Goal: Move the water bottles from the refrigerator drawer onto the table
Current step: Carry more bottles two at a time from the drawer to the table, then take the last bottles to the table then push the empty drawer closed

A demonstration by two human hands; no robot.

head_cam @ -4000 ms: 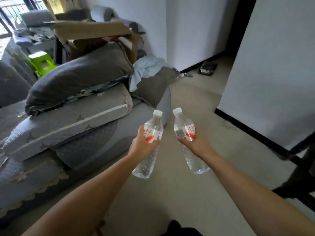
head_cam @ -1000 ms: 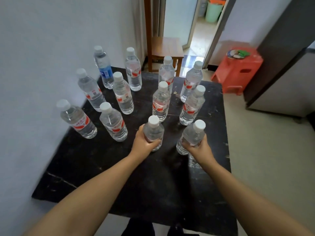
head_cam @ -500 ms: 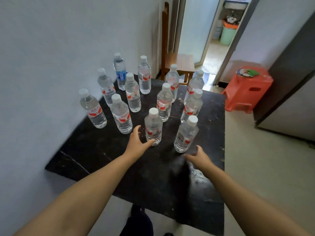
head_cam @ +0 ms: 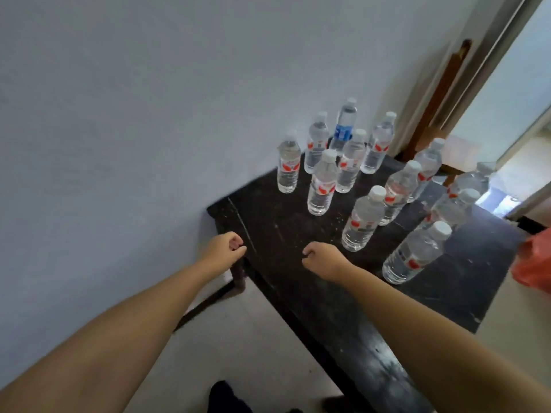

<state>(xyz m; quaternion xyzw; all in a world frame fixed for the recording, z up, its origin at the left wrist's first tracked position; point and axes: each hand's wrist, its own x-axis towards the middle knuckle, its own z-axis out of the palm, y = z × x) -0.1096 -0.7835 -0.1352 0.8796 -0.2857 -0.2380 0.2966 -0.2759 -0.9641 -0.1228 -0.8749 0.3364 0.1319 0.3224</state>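
While both hands hung empty, left hand [head_cam: 224, 245] and right hand [head_cam: 320, 257] with fingers curled on nothing, the clear plastic water bottles [head_cam: 362, 219] stood upright on the black table [head_cam: 286, 234], far-right of the fingers, nearer the right hand.

We see clear glossy plastic water bottles [head_cam: 363, 219] with matt white plastic caps and glossy film labels, mostly red-and-white, one blue [head_cam: 343, 133] near the table's far corner. Table [head_cam: 286, 234] top: dark, stone-like, semi-gloss, scuffed and pale-speckled, sheen along its near edge. Wall [head_cam: 134, 114] matt painted. Chair [head_cam: 438, 93] varnished wood.
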